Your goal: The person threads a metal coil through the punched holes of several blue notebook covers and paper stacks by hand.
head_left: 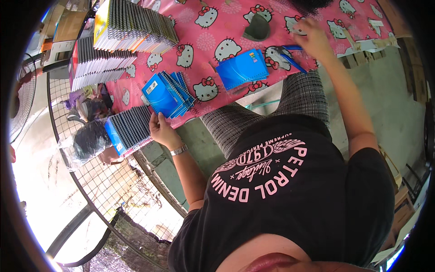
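My left hand (pixel 164 132) is closed at the near edge of a blue spiral notebook (pixel 160 96), thumb and fingertips on its edge. That notebook lies on top of a small fanned stack of blue notebooks. Above the pink tablecloth (pixel 183 34), my right hand (pixel 313 41) is raised with bent fingers somewhat apart and nothing visible in them. Just below it lie blue-handled pliers (pixel 293 60). Between my hands, another few blue notebooks (pixel 243 70) rest near the table's front edge. A black pile of fine strands or coils (pixel 311 5) sits beyond my right hand.
Tall stacks of spiral notebooks (pixel 136 28) stand at the far left, with a lower stack (pixel 97 63) beside them. A row of black-spined blue notebooks (pixel 129 124) sits left of my left hand. A dark grey piece (pixel 257 27) lies mid-table. A fan (pixel 25 97) stands far left.
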Action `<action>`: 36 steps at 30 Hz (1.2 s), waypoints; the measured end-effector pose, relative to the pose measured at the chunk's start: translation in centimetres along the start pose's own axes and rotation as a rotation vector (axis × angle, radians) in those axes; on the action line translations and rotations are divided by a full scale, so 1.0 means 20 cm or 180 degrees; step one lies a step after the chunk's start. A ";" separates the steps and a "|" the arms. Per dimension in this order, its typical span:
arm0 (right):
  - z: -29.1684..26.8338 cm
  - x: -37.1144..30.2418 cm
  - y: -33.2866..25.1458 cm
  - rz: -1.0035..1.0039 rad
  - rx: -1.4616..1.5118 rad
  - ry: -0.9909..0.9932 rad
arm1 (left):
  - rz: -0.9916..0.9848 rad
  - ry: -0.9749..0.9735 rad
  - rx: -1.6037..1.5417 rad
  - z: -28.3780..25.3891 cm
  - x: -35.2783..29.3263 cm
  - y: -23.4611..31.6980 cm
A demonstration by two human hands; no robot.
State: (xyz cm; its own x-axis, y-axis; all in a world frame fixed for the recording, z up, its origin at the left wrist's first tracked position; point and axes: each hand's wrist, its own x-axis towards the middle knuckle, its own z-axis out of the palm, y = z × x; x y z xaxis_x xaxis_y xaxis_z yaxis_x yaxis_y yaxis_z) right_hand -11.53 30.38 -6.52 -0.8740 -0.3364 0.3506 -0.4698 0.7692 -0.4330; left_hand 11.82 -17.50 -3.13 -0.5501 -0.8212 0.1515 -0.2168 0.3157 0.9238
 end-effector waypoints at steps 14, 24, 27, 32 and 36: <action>-0.02 0.37 0.14 0.0473 -0.1139 0.0499 | 0.3728 -0.2671 0.1701 0.77 -0.45 0.42; -0.17 0.07 -0.37 0.0178 0.2251 -0.0530 | 0.3797 -0.3301 0.1571 0.77 -0.33 0.51; -0.11 -0.01 -0.48 0.0065 0.2107 -0.1136 | 0.3644 -0.2811 0.1650 0.79 -0.28 0.50; 0.05 -0.04 -0.57 0.0095 0.1822 -0.0569 | 0.3540 -0.2214 0.1834 0.88 -0.34 0.48; 0.07 -0.01 -0.58 -0.0169 0.1516 -0.0357 | 0.3522 -0.2063 0.1801 0.91 -0.34 0.48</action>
State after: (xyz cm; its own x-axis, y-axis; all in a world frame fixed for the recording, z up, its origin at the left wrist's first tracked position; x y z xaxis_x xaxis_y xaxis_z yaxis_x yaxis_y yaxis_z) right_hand -5.99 20.74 -2.76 -0.8431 -0.4448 0.3023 -0.4956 0.4244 -0.7578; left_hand -1.23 -0.16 -1.77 -0.8835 0.2897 0.3680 0.3624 0.9206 0.1452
